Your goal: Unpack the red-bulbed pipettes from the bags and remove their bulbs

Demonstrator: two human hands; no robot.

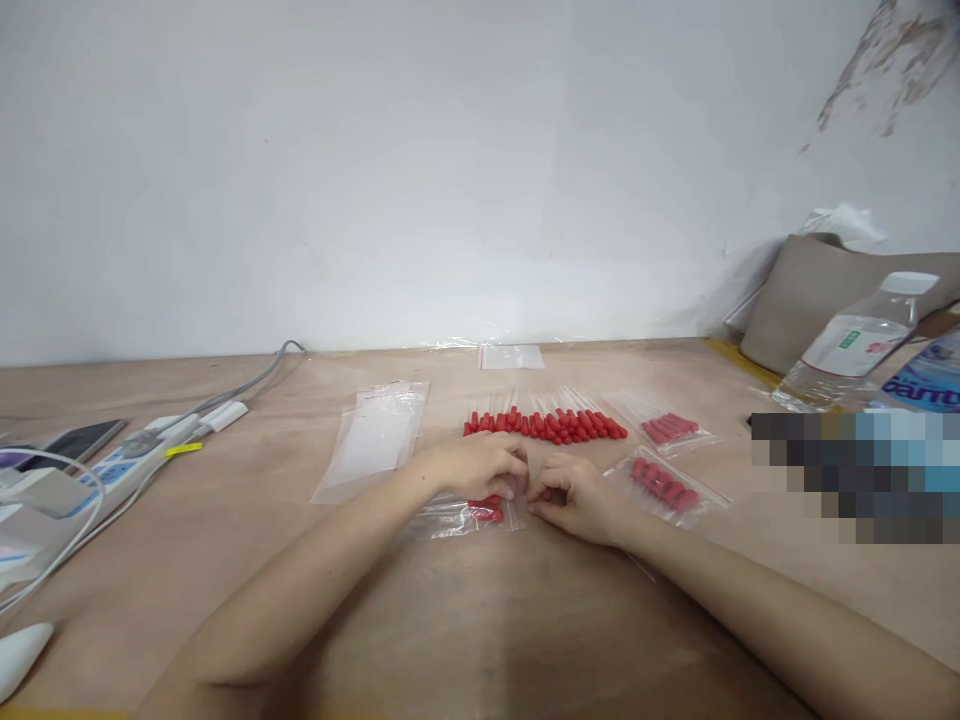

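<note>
My left hand (491, 465) is curled over a clear zip bag (439, 520), its fingers closed at the bag's right end. Inside that bag are red-handled pieces (486, 512), partly covered by the hand. Just to the right, my right hand (574, 498) has its thumb and fingers pinched together near the same end. Whatever lies between those fingertips is too small to make out. Behind both hands runs a row of loose red-handled sticks (555, 426) with thin pale shafts pointing to the wall. A stack of flat clear zip bags (379, 432) lies left of the row.
Two filled zip bags, an upper bag (670, 428) and a lower bag (665, 486), lie at right. A small bag (512, 357) rests by the wall. A power strip (131, 465) with cables and a phone (75, 443) occupy the left; a bottle (855, 345) leans at right.
</note>
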